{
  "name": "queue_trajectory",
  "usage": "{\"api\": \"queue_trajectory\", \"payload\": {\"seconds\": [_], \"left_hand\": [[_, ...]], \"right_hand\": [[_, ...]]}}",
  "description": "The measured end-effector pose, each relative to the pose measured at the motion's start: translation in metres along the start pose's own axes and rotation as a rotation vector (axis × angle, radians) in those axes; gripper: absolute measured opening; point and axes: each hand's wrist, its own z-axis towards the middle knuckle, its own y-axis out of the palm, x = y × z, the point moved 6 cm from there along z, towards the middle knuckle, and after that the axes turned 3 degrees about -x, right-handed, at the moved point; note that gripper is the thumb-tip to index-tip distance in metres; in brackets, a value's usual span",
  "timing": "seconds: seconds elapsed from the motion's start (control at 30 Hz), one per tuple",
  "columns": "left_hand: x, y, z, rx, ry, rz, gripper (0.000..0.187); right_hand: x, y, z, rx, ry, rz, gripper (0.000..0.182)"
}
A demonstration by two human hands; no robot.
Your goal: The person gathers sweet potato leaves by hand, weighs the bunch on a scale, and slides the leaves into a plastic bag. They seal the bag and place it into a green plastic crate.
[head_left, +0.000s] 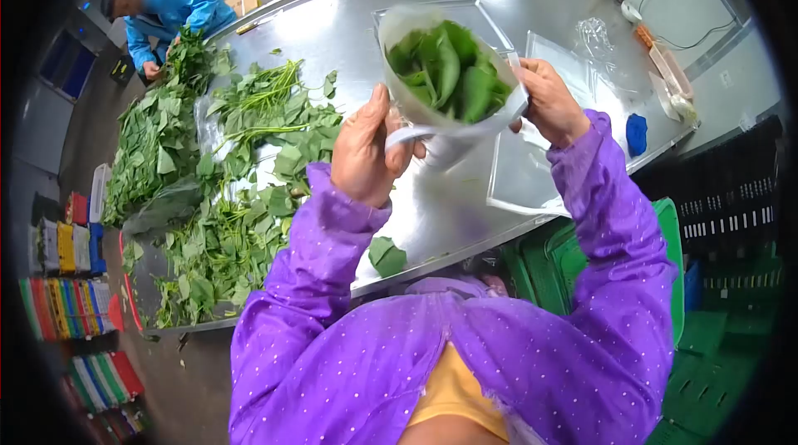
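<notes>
A translucent plastic bag (453, 136) is held up above the metal table, its mouth wide and facing me. Broad green leaves (449, 67) fill the inside of it. On the left edge of the bag, my left hand (370, 146) is closed with the thumb raised, and its other fingers are partly hidden. My right hand (549, 103) pinches the bag's right rim between thumb and fingers. Below my hands, one loose leaf (386, 256) lies near the table's front edge.
Heaps of leafy stems (258, 125) cover the left side of the metal table (440, 221). Flat plastic bags (519, 171) and a blue cloth (636, 135) lie to the right. Green crates (665, 237) stand beside me. A person in a blue jacket (179, 0) handles greens at the far left.
</notes>
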Motion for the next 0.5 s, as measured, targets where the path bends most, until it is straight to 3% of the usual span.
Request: {"api": "queue_trajectory", "payload": {"seconds": [0.03, 0.07, 0.1, 0.13, 0.17, 0.23, 0.27, 0.3, 0.37, 0.5], "left_hand": [[0.007, 0.0, 0.009, 0.038, 0.011, 0.007, 0.04], [0.011, -0.007, 0.001, 0.004, 0.061, 0.088, 0.044], [0.018, -0.006, -0.002, -0.225, 0.144, -0.01, 0.048], [0.015, -0.018, 0.0, -0.129, 0.151, 0.023, 0.048], [0.01, -0.025, 0.002, -0.027, 0.144, 0.054, 0.049], [-0.012, -0.038, 0.007, 0.077, 0.054, -0.015, 0.05], [-0.022, -0.041, 0.007, 0.066, 0.031, 0.0, 0.051], [-0.036, -0.045, 0.005, 0.064, -0.003, 0.01, 0.053], [-0.048, -0.046, 0.005, -0.003, 0.032, -0.072, 0.055], [-0.068, -0.044, 0.005, 0.028, -0.056, 0.047, 0.051]], "right_hand": [[0.0, -0.007, 0.01, -0.005, 0.042, -0.028, 0.019], [-0.026, -0.006, 0.012, -0.165, -0.041, 0.123, 0.018], [-0.044, 0.0, 0.006, -0.327, -0.093, 0.276, 0.019], [-0.039, 0.007, 0.004, -0.312, -0.031, 0.257, 0.019], [-0.025, 0.005, 0.01, -0.084, 0.017, -0.063, 0.022], [-0.025, -0.001, 0.028, -0.075, -0.168, -0.876, 0.023], [-0.044, -0.002, 0.03, -0.044, -0.368, -0.898, 0.022], [-0.069, 0.015, 0.021, 0.043, -0.529, -0.731, 0.017], [-0.095, 0.059, 0.003, -0.057, -0.813, -0.93, 0.013], [-0.026, 0.107, 0.007, -0.598, -0.408, -1.094, 0.013]]}}
